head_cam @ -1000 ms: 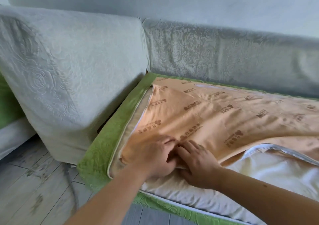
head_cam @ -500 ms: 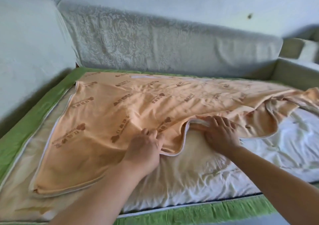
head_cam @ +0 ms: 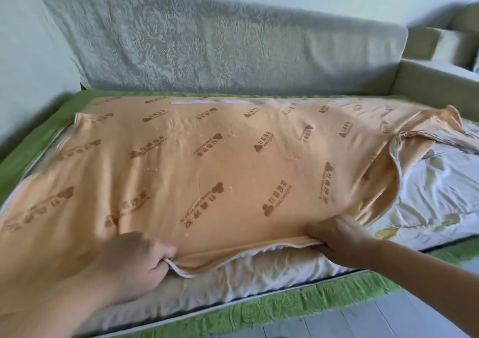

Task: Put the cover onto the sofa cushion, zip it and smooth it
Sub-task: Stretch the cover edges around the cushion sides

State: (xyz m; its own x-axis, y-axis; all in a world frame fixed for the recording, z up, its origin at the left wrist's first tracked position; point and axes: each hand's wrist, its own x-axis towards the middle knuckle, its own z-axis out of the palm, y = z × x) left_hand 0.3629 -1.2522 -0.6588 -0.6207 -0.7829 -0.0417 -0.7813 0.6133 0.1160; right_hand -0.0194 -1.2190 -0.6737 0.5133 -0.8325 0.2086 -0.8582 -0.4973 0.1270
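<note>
2 hands, left hand (head_cam: 134, 267) and right hand (head_cam: 342, 239), pinch the orange cover (head_cam: 207, 172) between fingers, over a white cushion (head_cam: 430, 182).

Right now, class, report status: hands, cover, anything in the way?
Left hand grips the cover at its near edge. Right hand grips same edge. Cover open along front, right end bunched, cushion exposed. Nothing in the way.

Left hand (head_cam: 131, 266) pinching cover (head_cam: 207, 172), right hand (head_cam: 339, 239) gripping cover
</note>
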